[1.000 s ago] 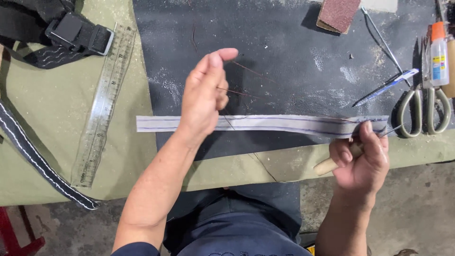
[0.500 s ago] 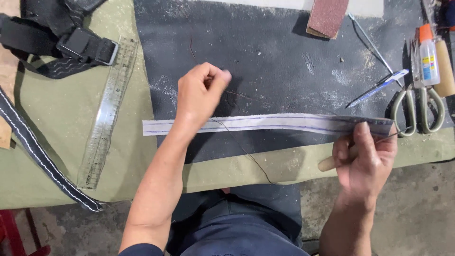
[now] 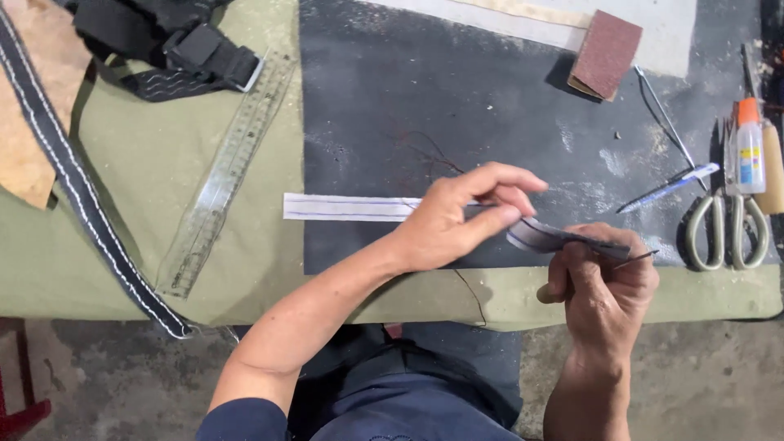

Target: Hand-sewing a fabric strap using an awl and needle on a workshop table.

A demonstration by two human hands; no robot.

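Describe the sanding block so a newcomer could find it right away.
Start at the dark mat covering the right part of the green-clothed table. Near the mat's far edge lies the sanding block, a small reddish-brown rectangle lying at an angle. Unlike the slim metal tools, glue bottle and scissors nearby, it is chunky and rough-faced.

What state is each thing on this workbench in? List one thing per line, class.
Grey strip: flat at its left end, lifted at its right.
Left hand: pinching the strip.
Right hand: gripping a thin tool.
Scissors: closed, lying flat.
Glue bottle: capped, lying down.
Ruler: lying flat, slanted.
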